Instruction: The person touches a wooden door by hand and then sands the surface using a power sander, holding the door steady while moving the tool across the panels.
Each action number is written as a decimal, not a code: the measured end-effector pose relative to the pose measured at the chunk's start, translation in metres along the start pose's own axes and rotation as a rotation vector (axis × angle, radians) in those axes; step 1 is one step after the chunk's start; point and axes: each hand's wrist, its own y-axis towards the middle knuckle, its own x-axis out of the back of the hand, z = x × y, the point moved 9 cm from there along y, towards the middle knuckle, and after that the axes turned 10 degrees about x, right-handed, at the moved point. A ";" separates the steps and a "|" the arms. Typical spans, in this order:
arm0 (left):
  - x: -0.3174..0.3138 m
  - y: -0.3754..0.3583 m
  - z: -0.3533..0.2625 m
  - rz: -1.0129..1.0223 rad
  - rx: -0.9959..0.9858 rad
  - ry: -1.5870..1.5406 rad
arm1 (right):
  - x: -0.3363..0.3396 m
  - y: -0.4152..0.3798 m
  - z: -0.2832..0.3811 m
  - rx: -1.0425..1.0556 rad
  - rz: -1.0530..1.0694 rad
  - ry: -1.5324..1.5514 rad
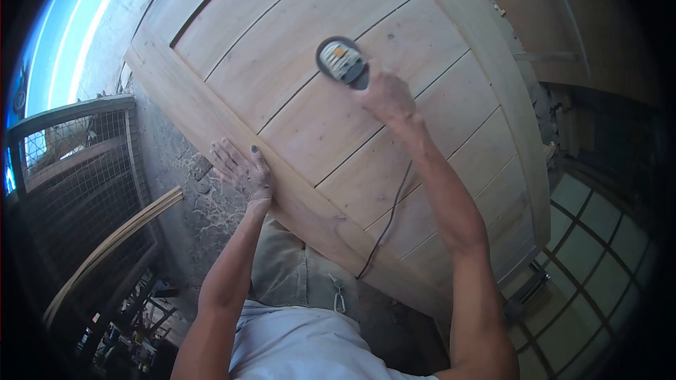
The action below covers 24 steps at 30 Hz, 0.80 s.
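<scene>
A large wooden door [296, 144] with several plank panels lies in front of me. My right hand [386, 97] is wrapped round the handle of an electric sander [341, 60], whose round head is over the upper middle planks. The sander is slightly blurred. A dark power cord [396, 204] shows below my right forearm and runs across the door to its near edge. My left hand [241, 170] lies flat with fingers spread on the frame board along the door's near left edge; whitish dust coats it.
To the left stand a wire-mesh gate [81, 144] and some long thin wood strips [116, 239]. A gridded panel [588, 267] is at lower right, and brown boards [563, 24] are at upper right. Cluttered items [130, 345] fill the lower left. A carabiner [339, 299] hangs at my waist.
</scene>
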 end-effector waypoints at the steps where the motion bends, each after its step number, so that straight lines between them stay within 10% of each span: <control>1: 0.001 0.001 0.000 -0.005 -0.009 0.009 | 0.015 0.008 -0.016 -0.041 -0.017 0.005; 11: 0.001 0.002 0.000 -0.024 -0.027 -0.011 | 0.097 0.046 -0.143 -0.319 -0.253 0.116; 24: -0.006 0.006 0.005 -0.035 -0.025 0.011 | -0.038 -0.248 -0.113 -0.306 -0.032 0.164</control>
